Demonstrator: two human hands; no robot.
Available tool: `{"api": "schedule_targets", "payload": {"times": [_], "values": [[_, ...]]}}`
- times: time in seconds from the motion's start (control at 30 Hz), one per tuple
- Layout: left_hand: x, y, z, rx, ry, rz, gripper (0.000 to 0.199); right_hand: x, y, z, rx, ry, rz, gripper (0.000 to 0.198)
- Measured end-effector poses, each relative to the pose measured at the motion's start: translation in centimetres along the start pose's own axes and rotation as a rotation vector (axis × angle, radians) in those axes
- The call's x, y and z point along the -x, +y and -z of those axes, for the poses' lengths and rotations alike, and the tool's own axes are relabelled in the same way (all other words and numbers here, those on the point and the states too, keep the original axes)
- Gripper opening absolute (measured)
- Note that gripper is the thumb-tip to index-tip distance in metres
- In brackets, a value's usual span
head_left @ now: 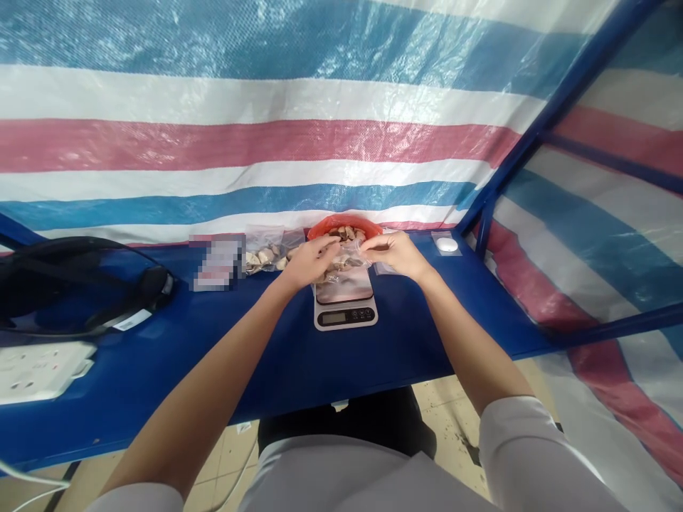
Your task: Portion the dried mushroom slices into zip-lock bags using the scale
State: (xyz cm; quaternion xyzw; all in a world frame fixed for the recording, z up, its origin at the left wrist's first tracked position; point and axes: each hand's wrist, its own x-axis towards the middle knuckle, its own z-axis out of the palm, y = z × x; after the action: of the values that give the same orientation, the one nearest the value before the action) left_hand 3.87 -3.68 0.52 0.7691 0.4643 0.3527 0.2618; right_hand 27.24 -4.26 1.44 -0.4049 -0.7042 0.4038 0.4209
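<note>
- The scale [346, 318] sits on the middle of the counter [282, 363].
- A bag [349, 257] is between the left hand [335, 247] and the right hand [366, 249], at the scale's far end.
- Behind that bag is a tub [320, 227] with chunks [349, 232] inside.
- Left of the tub are filled bags [261, 257], then a blurred thing [216, 264].
- More left is a headset [154, 290], with a power strip [43, 371] nearer.
- A little packet [447, 244] lies far and right.

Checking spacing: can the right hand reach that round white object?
Probably yes: blue tabletop shows between the right hand and the white object, though that hand holds a clear plastic bag.
</note>
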Motion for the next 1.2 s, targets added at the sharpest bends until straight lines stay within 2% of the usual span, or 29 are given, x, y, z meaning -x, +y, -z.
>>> {"api": "schedule_targets", "payload": {"times": [0.2, 0.37, 0.47, 0.63, 0.73, 0.83, 0.93, 1.07, 1.2], "values": [[-2.1, 0.5, 0.6, 0.378, -0.185, 0.055, 0.038, -1.3, -1.5, 0.4, 0.028, -0.023, 0.051, 0.014], [-1.9, 0.3, 0.5, 0.527, -0.202, 0.179, 0.034, -1.8, -1.4, 0.6, 0.043, -0.052, 0.097, 0.013], [-1.5, 0.0, 0.1, 0.560, -0.125, 0.234, 0.029, -1.8, -1.2, 0.9, 0.031, -0.069, 0.102, 0.016], [-1.0, -0.6, -1.2, 0.755, 0.135, 0.284, 0.030, -1.6, -0.6, 1.0, -0.074, 0.014, 0.055, 0.024], [-0.6, -0.3, -2.2, 0.875, 0.315, 0.322, 0.033, -1.4, 0.6, 0.3, -0.229, 0.116, -0.048, 0.035], [-0.1, 0.5, -3.2, 0.944, 0.412, 0.361, 0.034, -1.3, 1.9, -0.9, -0.385, 0.247, -0.195, 0.046], [0.4, 1.4, -3.8, 1.006, 0.446, 0.388, 0.033, -1.4, 2.7, -2.0, -0.463, 0.266, -0.267, 0.047], [0.6, 1.5, -4.2, 1.052, 0.407, 0.397, 0.034, -1.4, 3.0, -2.8, -0.431, 0.267, -0.246, 0.047], [0.3, 0.7, -4.1, 0.992, 0.376, 0.335, 0.039, -1.3, 3.4, -3.4, -0.436, 0.318, -0.231, 0.047]]}}
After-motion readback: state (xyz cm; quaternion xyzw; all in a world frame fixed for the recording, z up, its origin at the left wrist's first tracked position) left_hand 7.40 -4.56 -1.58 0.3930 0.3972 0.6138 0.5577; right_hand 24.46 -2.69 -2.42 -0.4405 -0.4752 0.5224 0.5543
